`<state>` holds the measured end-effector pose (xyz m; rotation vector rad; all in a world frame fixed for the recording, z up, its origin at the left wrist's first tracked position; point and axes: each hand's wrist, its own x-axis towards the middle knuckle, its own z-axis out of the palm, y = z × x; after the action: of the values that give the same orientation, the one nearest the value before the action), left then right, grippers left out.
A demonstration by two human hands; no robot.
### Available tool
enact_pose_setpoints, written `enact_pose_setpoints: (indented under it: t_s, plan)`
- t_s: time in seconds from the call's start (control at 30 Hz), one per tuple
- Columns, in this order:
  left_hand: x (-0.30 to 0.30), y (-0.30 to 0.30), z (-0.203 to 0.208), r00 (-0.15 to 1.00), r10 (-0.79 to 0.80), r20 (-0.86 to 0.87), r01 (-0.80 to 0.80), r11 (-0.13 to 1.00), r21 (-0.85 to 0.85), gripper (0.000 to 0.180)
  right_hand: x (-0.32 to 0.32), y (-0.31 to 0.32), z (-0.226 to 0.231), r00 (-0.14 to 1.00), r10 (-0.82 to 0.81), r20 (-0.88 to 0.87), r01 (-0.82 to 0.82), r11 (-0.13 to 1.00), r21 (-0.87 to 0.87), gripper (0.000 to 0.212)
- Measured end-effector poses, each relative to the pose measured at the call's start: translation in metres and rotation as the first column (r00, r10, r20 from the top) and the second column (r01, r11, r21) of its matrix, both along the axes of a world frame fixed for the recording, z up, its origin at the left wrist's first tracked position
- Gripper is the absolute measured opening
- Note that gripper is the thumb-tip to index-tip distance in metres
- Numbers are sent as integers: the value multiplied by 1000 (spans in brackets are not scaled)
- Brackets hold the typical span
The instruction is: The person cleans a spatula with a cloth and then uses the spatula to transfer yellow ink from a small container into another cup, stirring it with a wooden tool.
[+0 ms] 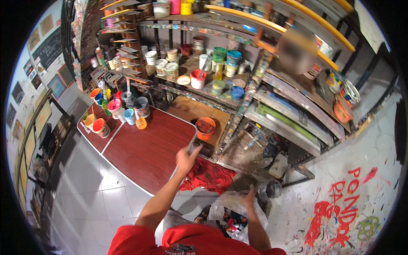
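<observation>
My left hand (185, 161) is closed at the right edge of a dark red tabletop (146, 146) with a white border. A narrow greyish thing shows by its fingers; I cannot make out what it is. Just beyond it, an orange bucket (205, 128) with a dark red inside stands close to the table's corner. A paint-stained red cloth (210, 176) lies right of this hand. My right hand (250, 198) is blurred beside a clear plastic bag (259, 211) of colourful scraps (233, 223), its fingers unclear. A clear plastic container (269, 190) is close to that hand.
Paint cups, including a red-filled cup (101, 127) and an orange bottle (140, 123), stand at the table's far left. Paint tubs (198, 79) crowd the shelf behind. Framed screens (289, 123) fill the rack at right. Red paint marks (340, 208) cover the floor at right.
</observation>
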<state>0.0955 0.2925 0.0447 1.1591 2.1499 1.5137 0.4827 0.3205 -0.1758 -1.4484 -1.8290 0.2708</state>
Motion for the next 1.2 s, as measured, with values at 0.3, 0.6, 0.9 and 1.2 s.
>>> enact_pose_setpoints:
  t_s: [0.3,0.6,0.9,1.2]
  plan:
    - [-128,-515,-182,540,839,-62,-747,444,-495,37,-185,-65,-37,961,277,-14,-234,782,-578,46]
    - [-153,-638,-225,359,884,-299,-744,77,-664,37,-394,42,16,991,116,-63,-112,992,55,40]
    - [-145,-560,-270,396,872,287,-552,476,-684,149,-554,202,50,968,215,-133,-244,929,-278,81]
    - [-16,-530,-247,806,563,182,173,70,-982,77,-671,418,33,971,117,-206,-117,993,14,112]
